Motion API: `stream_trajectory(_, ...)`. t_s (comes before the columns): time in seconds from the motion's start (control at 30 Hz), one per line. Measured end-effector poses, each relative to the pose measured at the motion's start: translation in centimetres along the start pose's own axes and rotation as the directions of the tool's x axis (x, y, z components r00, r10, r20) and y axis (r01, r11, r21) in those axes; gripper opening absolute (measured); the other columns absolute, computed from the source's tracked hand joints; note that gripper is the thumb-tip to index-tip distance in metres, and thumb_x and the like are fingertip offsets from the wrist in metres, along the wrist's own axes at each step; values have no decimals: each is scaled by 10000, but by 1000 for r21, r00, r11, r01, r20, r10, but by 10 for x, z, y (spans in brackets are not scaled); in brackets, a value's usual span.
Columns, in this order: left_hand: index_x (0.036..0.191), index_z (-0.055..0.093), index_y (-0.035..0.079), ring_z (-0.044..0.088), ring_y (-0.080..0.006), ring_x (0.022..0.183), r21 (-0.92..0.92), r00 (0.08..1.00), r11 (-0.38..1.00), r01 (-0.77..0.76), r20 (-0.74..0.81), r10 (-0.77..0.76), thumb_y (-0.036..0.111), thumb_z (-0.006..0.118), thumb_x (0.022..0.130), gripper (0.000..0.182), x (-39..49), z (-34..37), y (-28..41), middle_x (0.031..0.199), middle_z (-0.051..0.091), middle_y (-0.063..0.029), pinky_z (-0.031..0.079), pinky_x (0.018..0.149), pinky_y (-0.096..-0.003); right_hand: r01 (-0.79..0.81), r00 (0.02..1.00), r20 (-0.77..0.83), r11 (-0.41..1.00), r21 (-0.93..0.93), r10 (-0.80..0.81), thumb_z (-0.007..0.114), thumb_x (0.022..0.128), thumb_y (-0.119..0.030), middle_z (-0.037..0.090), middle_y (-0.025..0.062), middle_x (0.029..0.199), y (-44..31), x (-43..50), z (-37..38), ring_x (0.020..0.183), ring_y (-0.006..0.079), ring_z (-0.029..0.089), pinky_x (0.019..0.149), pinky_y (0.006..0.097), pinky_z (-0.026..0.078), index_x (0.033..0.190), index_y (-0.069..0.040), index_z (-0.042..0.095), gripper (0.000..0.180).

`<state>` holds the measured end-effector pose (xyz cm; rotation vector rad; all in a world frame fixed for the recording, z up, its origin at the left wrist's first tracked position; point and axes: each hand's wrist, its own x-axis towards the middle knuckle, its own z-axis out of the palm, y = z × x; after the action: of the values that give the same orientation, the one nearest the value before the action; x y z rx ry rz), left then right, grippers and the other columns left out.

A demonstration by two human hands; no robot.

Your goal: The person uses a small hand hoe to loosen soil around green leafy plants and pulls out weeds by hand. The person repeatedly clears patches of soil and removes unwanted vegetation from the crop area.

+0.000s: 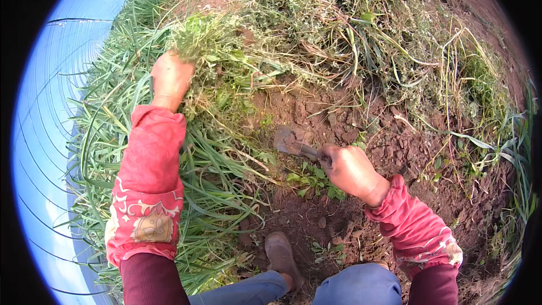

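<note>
My left hand (172,74) is closed around a bunch of green weeds (199,34) at the upper left, beside a row of long-leaved green plants (211,165); its fingertips are hidden by the weeds. At the centre right, my right hand (349,169) grips the handle of a small metal hand trowel (290,140). The soil-stained blade points left, low over the reddish-brown soil (309,110). Just below the trowel and beside my right hand grows a low, broad-leaved weed (313,180).
A large heap of pulled weeds (338,46) covers the ground at the top and upper right. My shoe (281,254) is on the soil at the bottom, near small weeds (328,252). Curved translucent sheeting (46,135) rises at the left.
</note>
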<state>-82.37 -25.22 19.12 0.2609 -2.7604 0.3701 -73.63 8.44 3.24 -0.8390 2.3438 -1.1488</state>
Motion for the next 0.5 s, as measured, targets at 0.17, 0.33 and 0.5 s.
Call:
stream_trajectory(0.17,798,603,106,626,-303,804,190,758,836,-514,-355,547,125,647,675,132,50,-60,67,834,641,-101,507,657,-387,243,970,-68,896,372,-235,646,773,-78,589,46,649,-46,104,-85,534,109,523,496,265,438,883,9,634,140)
stream_trajectory(0.33,911,609,85,626,-308,844,-245,843,814,-526,-272,463,116,656,722,197,59,-89,118,903,643,-120,506,715,-370,18,841,-400,721,692,363,643,813,-118,487,-9,559,-13,163,-230,399,81,392,365,251,338,688,-54,545,171)
stream_trajectory(0.5,1024,616,64,625,-312,884,-638,900,671,-379,-85,427,106,665,770,263,14,-138,107,972,644,-139,504,772,-353,95,767,-339,426,900,544,628,798,-71,526,5,616,100,124,-239,449,77,420,396,221,363,769,-29,583,67)
